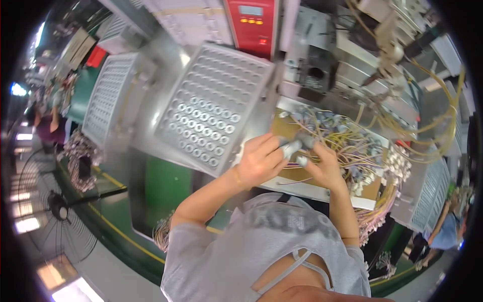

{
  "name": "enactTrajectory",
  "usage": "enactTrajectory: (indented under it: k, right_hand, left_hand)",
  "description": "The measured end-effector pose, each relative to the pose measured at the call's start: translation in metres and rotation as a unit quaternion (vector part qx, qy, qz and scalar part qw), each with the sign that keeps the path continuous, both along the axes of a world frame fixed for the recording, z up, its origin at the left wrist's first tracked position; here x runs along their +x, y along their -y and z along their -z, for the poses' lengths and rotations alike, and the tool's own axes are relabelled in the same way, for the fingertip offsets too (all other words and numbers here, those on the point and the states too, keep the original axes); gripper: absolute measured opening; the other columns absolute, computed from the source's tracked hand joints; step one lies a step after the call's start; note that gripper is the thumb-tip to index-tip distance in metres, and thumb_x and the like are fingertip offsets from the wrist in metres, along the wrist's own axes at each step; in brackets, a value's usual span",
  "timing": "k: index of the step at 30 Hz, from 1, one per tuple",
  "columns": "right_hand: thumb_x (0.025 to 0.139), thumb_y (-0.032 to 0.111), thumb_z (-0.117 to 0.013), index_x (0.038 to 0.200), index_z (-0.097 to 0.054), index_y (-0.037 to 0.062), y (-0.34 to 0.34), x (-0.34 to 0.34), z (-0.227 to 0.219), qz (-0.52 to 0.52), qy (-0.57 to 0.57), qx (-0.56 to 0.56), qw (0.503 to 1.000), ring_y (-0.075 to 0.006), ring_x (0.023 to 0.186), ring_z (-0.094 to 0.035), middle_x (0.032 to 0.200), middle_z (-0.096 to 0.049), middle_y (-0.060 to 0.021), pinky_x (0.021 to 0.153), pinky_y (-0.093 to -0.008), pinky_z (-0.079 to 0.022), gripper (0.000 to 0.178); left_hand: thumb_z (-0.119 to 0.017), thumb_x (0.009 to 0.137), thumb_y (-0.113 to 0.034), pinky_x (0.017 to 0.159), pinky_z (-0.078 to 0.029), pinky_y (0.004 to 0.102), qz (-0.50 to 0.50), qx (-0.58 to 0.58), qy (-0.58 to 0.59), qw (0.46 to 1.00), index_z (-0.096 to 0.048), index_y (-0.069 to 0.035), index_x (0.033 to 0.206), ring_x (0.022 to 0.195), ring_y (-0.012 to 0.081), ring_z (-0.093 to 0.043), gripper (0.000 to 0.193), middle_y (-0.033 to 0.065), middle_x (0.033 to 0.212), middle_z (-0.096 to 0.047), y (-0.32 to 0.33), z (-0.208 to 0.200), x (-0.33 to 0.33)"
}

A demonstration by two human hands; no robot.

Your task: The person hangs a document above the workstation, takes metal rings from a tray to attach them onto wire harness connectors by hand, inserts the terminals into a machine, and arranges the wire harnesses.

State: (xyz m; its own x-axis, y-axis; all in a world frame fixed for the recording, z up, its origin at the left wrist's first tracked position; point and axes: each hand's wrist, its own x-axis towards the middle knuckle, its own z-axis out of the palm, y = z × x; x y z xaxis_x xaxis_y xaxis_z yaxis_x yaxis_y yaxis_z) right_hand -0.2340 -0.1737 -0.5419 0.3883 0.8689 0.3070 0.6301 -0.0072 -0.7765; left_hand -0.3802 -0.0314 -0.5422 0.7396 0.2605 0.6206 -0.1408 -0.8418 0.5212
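My left hand is closed, its fingers curled and the thumb and forefinger drawn together. Close beside it is my right hand, thumb and forefinger bent toward the left fingertips. Pale grey covers sit on several fingertips of both hands. Whatever lies between the fingertips is too small and blurred to make out. Just beyond and to the right, a heap of thin yellow, brown and purple wires with grey and white ends lies on a brown board with a white edge. The right fingers overlap the near side of this heap.
Left of my hands lies a grey tray with rows of round cups, several holding shiny rings. A red control panel stands behind it. Machinery with yellow tubing fills the far right. A black fan and people are off to the sides.
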Motion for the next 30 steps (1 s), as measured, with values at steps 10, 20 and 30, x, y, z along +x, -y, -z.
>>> enactTrajectory:
  k: [10,20,30]
  right_hand:
    - [0.076,0.002,-0.051,0.103,-0.056,-0.001,-0.011,0.0,0.006,-0.085,-0.044,-0.073,0.993,-0.0103,0.066,-0.053,0.076,-0.057,-0.0063,0.059,-0.0214,-0.04,0.028]
    - [0.081,0.006,-0.052,0.094,-0.057,-0.002,-0.017,-0.004,0.02,0.002,-0.241,-0.133,0.961,-0.0062,0.066,-0.053,0.069,-0.058,-0.0009,0.06,-0.0206,-0.042,0.016]
    - [0.074,0.002,-0.061,0.073,-0.057,-0.0009,-0.017,-0.015,-0.006,0.05,-0.43,-0.021,0.901,-0.0028,0.044,-0.045,0.052,-0.052,0.0017,0.04,-0.0196,-0.035,0.005]
  left_hand:
    - [-0.06,0.066,-0.037,0.084,-0.028,0.0555,-0.57,0.069,-0.288,0.766,-0.063,-0.007,0.091,0.106,0.0395,-0.037,0.04,0.0156,0.099,-0.054,-0.188,0.148,-0.09]
    - [-0.056,0.077,-0.005,0.06,-0.047,0.0237,-0.131,-0.582,0.041,0.802,-0.052,0.0,0.11,0.081,0.0123,-0.058,0.034,0.0055,0.091,-0.059,-0.078,0.035,-0.029]
    - [-0.057,0.079,0.001,0.059,-0.048,0.0192,0.083,-0.648,-0.036,0.756,-0.048,0.002,0.115,0.085,0.0096,-0.054,0.037,0.0084,0.107,-0.056,0.015,0.024,0.003]
